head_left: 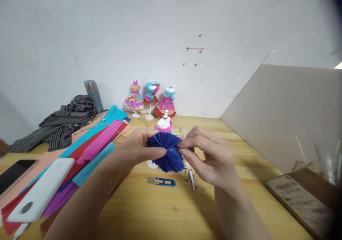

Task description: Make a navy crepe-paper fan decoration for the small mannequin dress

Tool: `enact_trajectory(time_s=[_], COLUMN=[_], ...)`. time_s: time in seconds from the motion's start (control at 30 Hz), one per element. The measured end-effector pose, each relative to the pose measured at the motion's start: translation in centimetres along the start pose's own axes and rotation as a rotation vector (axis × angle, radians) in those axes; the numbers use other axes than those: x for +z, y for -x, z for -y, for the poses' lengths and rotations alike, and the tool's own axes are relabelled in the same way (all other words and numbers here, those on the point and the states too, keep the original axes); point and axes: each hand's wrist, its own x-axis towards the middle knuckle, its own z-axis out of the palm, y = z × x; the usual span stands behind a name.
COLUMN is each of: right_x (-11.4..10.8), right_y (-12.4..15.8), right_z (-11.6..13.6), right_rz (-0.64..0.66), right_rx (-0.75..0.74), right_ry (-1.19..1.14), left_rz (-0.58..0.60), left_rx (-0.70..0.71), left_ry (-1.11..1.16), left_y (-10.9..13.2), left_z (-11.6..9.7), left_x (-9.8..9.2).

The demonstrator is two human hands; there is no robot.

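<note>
A round, pleated dark blue paper fan (169,161) is held up over the table at the centre. My left hand (140,145) grips its left side, the thumb pressed near the middle. My right hand (207,154) pinches at the fan's right edge, thumb and forefinger together; a thin pale strand runs from the fan's centre toward these fingertips. Blue thread snips (161,182) lie on the table below the fan. Just behind it stands a small white dress form (164,122) with a pink band.
Three dressed miniature forms (134,99) stand by the wall. At left are coloured crepe papers (100,142), a white power bank (42,190), a phone (16,174), striped cloth (66,120) and a flask (94,97). A cardboard box (304,197) is at right.
</note>
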Motion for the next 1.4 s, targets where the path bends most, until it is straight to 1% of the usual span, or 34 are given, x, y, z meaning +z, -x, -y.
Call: enact_trajectory(time_s=[0.07,0.13,0.2,0.27,0.33,0.4,0.47,0.6,0.73,0.87,0.93,1.13,1.27,1.33,1.4], right_x=[0.0,0.0,0.2,0.4,0.7,0.8,0.8,0.3,-0.2,0.0,0.4,1.4,1.3,1.2,1.0], right_y=[0.1,0.2,0.2,0.0,-0.3,-0.4,-0.5,-0.3,-0.1,0.2,0.2,-0.1,-0.1,0.1,0.2], right_z=[0.0,0.0,0.0,0.2,0.3,0.5,0.5,0.3,-0.2,-0.5,-0.5,-0.7,-0.6,-0.6,-0.7], right_rz=[-0.047,-0.082,-0.065,-0.015,0.014,0.011,0.0,-0.018,-0.046,0.057,0.079,-0.038,-0.109,-0.154,-0.183], right_rx=[0.059,0.166,0.28,0.37,0.428,0.466,0.474,0.443,0.442,0.499,0.541,0.598,0.599,0.6,0.601], right_ry=[-0.03,-0.097,-0.168,-0.212,-0.237,-0.243,-0.235,-0.222,-0.284,-0.436,-0.495,-0.538,-0.469,-0.46,-0.483], left_rz=[-0.005,-0.008,-0.015,-0.037,-0.052,-0.05,-0.03,0.011,0.008,-0.05,-0.066,-0.05,-0.023,-0.052,-0.117], left_rx=[0.001,0.003,0.008,0.009,0.008,0.005,0.008,0.018,0.008,0.025,0.027,0.05,0.043,0.048,0.064], left_ry=[-0.007,-0.017,-0.047,-0.083,-0.095,-0.086,-0.068,0.003,0.058,0.055,0.055,0.025,0.043,0.061,0.065], left_y=[0.0,-0.1,-0.1,-0.2,-0.2,-0.2,-0.2,-0.2,-0.2,-0.4,-0.5,-0.6,-0.6,-0.7,-0.9], left_z=[0.0,0.0,0.1,0.3,0.4,0.4,0.4,0.2,0.0,0.0,0.1,0.4,0.7,1.0,1.3], left_x=[0.0,-0.1,-0.1,-0.2,-0.3,-0.4,-0.5,-0.7,-0.7,-0.7,-0.7,-0.7,-0.4,-0.3,-0.2])
